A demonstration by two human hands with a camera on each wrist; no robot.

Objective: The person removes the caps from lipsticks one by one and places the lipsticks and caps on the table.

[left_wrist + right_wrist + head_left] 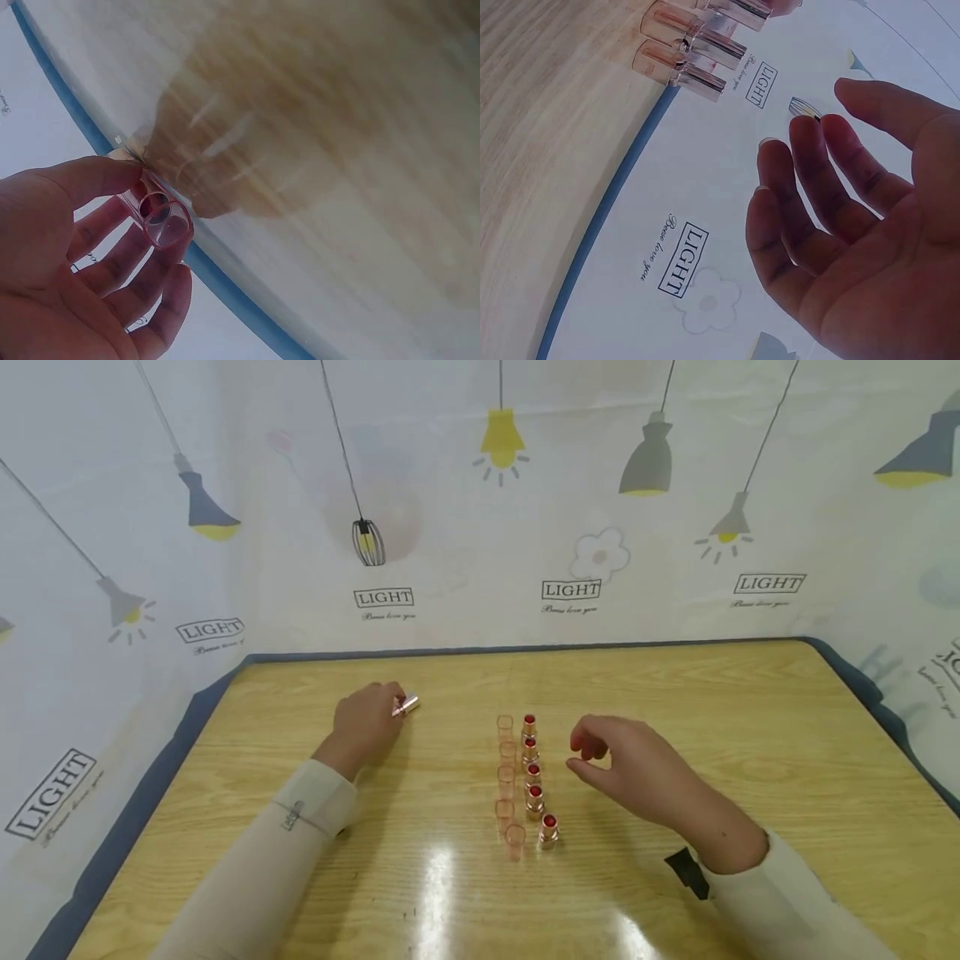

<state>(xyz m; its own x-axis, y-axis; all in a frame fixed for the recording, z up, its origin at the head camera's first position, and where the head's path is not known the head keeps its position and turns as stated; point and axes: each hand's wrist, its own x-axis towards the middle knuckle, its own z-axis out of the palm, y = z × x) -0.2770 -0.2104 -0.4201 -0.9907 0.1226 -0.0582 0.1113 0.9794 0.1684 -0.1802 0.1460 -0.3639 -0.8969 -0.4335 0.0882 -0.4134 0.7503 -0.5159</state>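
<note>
My left hand [369, 727], over the left part of the table, pinches a lipstick [406, 705] between thumb and fingers. In the left wrist view this lipstick [154, 206] has a clear pinkish cap end and a shiny tube, partly covered by the thumb. Mid-table stands a column of uncapped lipsticks [534, 799] with red tips, several in number. Just left of them is a matching column of clear pinkish caps [505, 811]. To the right of both columns my right hand [637, 768] hovers with loosely bent fingers, holding nothing.
The wood-grain table [675, 685] has a dark blue edge strip [450, 652] at the back. Behind it hangs a white backdrop [465, 543] printed with lamps. A black tab [687, 872] sticks out by the right sleeve [780, 893].
</note>
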